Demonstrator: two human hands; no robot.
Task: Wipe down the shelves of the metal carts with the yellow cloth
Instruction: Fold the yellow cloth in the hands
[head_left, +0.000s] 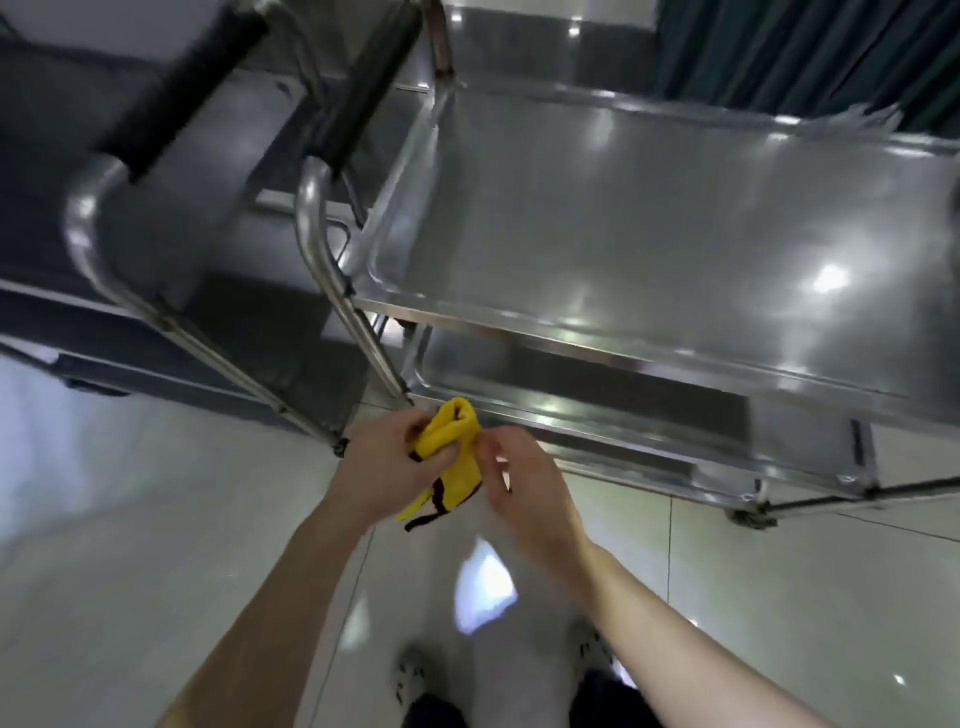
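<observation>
Both forearms reach out over the tiled floor (156, 519), meeting just in front of the cart (649, 364). Left hand (382, 462) is closed round the bunched cloth (451, 441), whose loose end with dark edging hangs below the fist. Right hand (524, 483) sits just beside it, fingers loosely curled and apparently plucking at the fabric; blur makes it hard to say whether it actually grips. Cloth is off every surface, held in the air near the cart's lower shelf (571, 402). Top shelf (675, 208) is bare and glossy, but nothing shows whether it has been wiped. A second cart (171, 208) stands to the left. My judgement: wiping is not under way now, and the cloth is being refolded or readied
</observation>
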